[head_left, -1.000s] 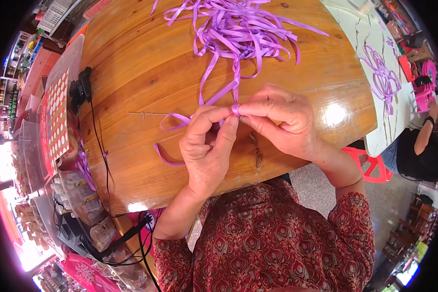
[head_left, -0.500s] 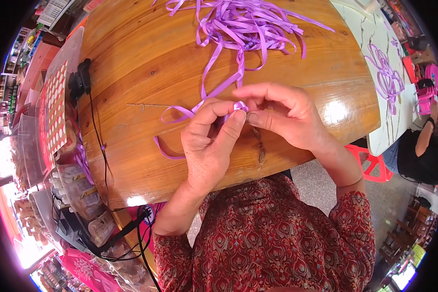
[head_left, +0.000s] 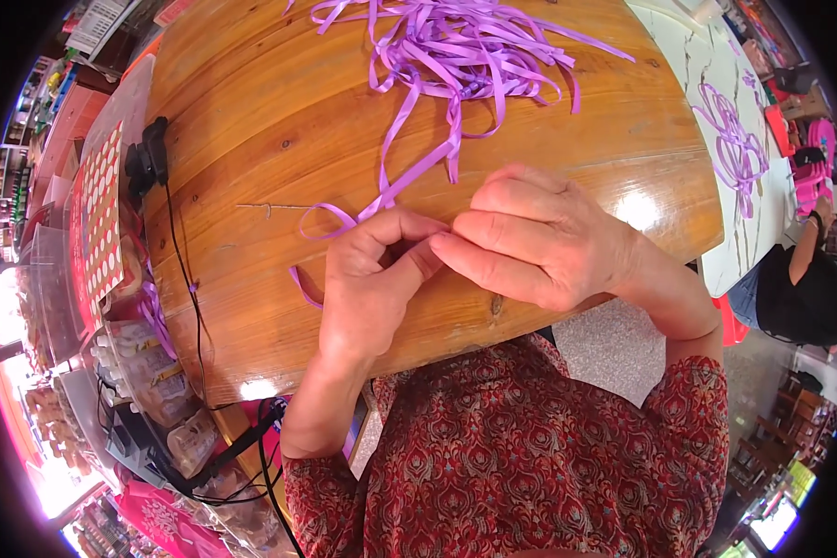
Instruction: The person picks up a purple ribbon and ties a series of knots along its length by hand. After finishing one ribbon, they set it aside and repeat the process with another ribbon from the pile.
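Over the near part of the wooden table, my hands meet fingertip to fingertip. My left hand (head_left: 367, 279) is closed, its thumb and forefinger pinched on a purple ribbon (head_left: 418, 171) that runs back to the pile. A curl of that ribbon and a short tail (head_left: 304, 285) show on its left side. My right hand (head_left: 553, 242) is closed too, its fingers pressed together against the left fingertips. Whatever lies between the fingers is hidden. A thin metal rod (head_left: 274, 206) lies left of my left hand.
A tangled pile of purple ribbons (head_left: 474, 51) covers the far middle of the wooden table (head_left: 251, 139). A black cable (head_left: 182, 251) runs down its left side. More ribbon (head_left: 737, 149) lies on the white marbled table at right. Another person (head_left: 800, 279) is at far right.
My right hand has turned over, and its spread fingers have closed against my left fingertips. The small ribbon loop between them is now covered. My left hand has shifted slightly left.
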The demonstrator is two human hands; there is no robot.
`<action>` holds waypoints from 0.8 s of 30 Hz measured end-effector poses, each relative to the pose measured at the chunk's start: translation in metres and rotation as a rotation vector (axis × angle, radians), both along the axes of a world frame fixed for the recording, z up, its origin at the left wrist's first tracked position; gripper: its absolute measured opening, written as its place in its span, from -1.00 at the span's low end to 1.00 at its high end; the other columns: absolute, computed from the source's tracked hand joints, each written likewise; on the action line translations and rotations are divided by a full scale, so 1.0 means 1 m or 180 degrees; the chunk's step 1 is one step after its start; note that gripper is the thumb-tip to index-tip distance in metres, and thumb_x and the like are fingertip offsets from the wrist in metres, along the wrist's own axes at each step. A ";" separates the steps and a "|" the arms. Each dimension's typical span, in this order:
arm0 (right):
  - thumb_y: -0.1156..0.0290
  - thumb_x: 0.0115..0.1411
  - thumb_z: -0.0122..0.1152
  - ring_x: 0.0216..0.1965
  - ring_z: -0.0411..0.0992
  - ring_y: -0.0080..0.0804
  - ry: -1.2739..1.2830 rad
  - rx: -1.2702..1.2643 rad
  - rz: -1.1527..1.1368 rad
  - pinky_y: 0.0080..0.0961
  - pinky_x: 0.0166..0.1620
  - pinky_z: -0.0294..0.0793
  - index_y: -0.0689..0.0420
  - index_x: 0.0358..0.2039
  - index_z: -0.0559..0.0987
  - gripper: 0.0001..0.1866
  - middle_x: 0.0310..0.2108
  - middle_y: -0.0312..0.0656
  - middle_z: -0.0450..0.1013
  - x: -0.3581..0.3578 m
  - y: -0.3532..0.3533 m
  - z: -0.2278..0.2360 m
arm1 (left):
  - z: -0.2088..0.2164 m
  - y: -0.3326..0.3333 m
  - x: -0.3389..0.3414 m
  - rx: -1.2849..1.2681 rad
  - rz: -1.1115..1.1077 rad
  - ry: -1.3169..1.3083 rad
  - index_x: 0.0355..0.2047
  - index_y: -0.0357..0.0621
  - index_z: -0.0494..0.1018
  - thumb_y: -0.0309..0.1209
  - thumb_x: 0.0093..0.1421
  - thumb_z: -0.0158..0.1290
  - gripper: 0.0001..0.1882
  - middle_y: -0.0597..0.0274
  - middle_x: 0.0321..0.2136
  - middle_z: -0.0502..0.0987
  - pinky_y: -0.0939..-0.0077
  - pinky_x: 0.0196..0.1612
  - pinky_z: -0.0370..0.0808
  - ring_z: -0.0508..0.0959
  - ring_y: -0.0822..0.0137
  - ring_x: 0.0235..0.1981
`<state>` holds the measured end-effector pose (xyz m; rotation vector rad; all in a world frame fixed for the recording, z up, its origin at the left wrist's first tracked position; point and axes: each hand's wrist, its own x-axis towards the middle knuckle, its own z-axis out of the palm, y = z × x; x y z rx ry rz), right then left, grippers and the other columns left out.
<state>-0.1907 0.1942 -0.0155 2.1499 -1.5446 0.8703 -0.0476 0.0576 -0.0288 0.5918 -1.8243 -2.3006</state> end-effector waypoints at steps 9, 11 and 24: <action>0.54 -0.16 0.31 -0.44 0.41 -0.33 -0.0354 -0.0175 0.0068 -0.50 -0.43 0.40 0.31 -0.30 0.57 -0.68 -0.45 -0.16 0.45 -0.016 -0.010 0.005 | 0.005 -0.002 -0.002 0.0543 0.0210 -0.0141 -0.33 -0.24 0.49 -0.56 0.13 0.10 -0.92 0.48 -0.49 0.45 0.80 -0.38 0.31 0.35 0.69 -0.47; 0.55 -0.15 0.35 -0.43 0.41 -0.34 -0.0961 -0.0051 -0.0102 -0.50 -0.41 0.40 0.28 -0.31 0.58 -0.69 -0.44 -0.16 0.45 -0.014 -0.008 0.001 | 0.001 0.001 -0.004 0.0458 0.0355 -0.0046 -0.34 -0.24 0.49 -0.56 0.13 0.10 -0.93 0.50 -0.49 0.43 0.81 -0.40 0.29 0.33 0.70 -0.49; 0.60 -0.10 0.36 -0.45 0.42 -0.36 -0.1965 0.0229 -0.0478 -0.53 -0.40 0.39 0.22 -0.36 0.58 -0.77 -0.45 -0.16 0.46 0.007 -0.006 -0.004 | 0.002 0.014 -0.004 -0.0225 0.0743 0.0394 -0.36 -0.23 0.44 -0.61 0.14 0.05 -0.94 0.51 -0.48 0.41 0.86 -0.43 0.29 0.33 0.73 -0.48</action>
